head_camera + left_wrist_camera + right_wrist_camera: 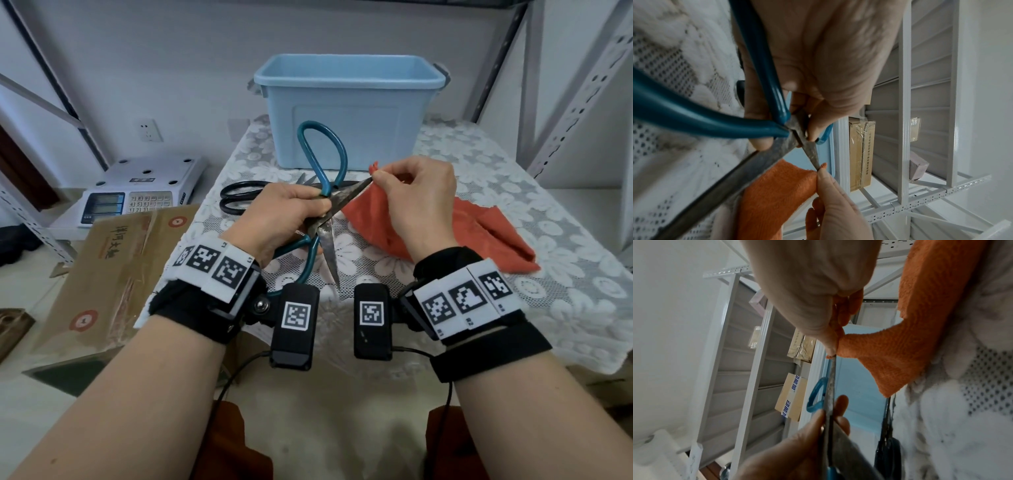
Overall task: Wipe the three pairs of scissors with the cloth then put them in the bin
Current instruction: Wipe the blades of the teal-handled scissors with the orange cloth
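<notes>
Fingers (310, 202) of the left hand (287, 209) were curled tight round the pivot of the teal-handled scissors (322, 192), which were spread wide: one blade pointed toward three o'clock, the other toward six o'clock, down over the counter (513, 192). One teal loop stood up at twelve o'clock in front of the bin (349, 109); the other ran back under the left wrist. At the tip of the three o'clock blade, the right hand (419, 198) pinched a fold of the orange cloth (486, 233) between thumb and forefinger, its other fingers curled loosely behind. In the left wrist view the cloth (774, 194) wrapped the very point of that blade, with the right hand's fingers (826, 178) closed on it; the right wrist view showed the same pinch from below. The rest of the cloth trailed off toward four o'clock and lay crumpled on the lace-covered counter.

Behind the left hand, at eleven o'clock, a pair of black-handled scissors (236, 198) lay flat on the counter. More blade tips showed just beyond them; whose they were I could not tell. The pale blue bin stood at twelve o'clock at the counter's far edge, open-topped; its inside was not visible from this angle.

Both forearms reached forward, wrists level and near each other. A weighing scale (137, 192) and a cardboard box (113, 260) sat off at nine o'clock.
</notes>
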